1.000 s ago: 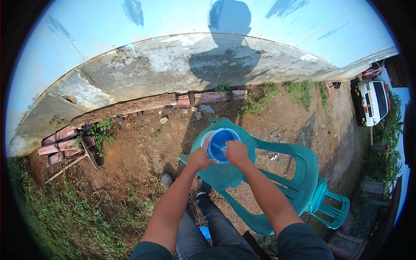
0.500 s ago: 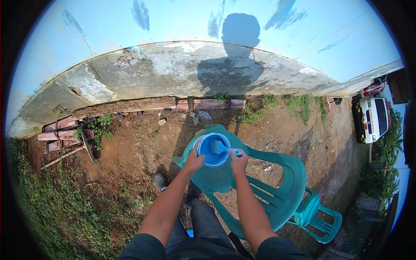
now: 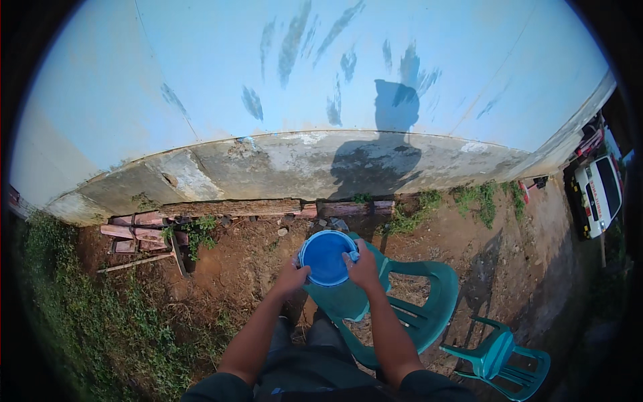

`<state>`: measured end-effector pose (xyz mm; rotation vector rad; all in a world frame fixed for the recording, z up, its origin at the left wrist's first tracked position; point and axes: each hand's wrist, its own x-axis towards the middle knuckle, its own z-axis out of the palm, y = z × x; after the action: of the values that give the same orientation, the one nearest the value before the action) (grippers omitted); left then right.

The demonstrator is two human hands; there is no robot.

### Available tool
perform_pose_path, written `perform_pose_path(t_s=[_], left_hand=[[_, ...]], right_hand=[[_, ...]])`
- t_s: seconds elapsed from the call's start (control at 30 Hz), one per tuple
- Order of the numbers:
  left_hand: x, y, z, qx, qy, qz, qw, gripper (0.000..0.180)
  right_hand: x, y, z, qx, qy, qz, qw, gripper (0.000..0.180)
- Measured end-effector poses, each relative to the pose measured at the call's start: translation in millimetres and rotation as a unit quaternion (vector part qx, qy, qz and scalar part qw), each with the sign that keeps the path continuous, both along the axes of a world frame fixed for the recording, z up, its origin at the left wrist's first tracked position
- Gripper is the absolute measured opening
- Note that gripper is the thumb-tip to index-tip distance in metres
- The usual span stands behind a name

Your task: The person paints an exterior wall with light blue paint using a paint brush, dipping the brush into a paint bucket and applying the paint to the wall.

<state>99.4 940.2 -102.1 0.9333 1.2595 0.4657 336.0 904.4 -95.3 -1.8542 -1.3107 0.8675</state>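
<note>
In front of me is a round bucket (image 3: 326, 234) with a pale rim and blue paint inside, over the seat of a green plastic chair (image 3: 439, 288). My left hand (image 3: 291, 277) is closed on the bucket's left rim. At the opposite rim is my right hand (image 3: 362, 269), closed with a small paintbrush (image 3: 353, 256) in its fingers. Only a bit of the brush's blue-smeared end shows; the rest is hidden by the hand. Whether the bucket rests on the seat or is held above it, I cannot tell.
A light blue wall (image 3: 221, 60) with dark patches and my shadow stands ahead. Planks (image 3: 228, 209) line its base, with a reddish wood pile (image 3: 137, 231) at left. A second green chair (image 3: 495, 355) stands at right. Farther off is a white vehicle (image 3: 598, 195); weeds (image 3: 120, 315) grow at left.
My view has tilted up toward the wall. Both hands and the bucket have shifted forward and left over the chair. The brush, which lay across the bucket's opening, now shows only at the right rim.
</note>
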Motion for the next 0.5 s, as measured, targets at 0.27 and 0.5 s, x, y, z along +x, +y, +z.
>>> perform_pose_path(t_s=[0.27,0.5], left_hand=[[-95,26,125,0.075,-0.134,0.032,0.988,0.072],[-124,34,77,0.286,-0.409,0.073,0.864,0.083]], right_hand=[[-48,68,173,0.081,-0.107,0.133,0.982,0.032],[-122,114,277,0.150,-0.136,0.253,0.946,0.033]])
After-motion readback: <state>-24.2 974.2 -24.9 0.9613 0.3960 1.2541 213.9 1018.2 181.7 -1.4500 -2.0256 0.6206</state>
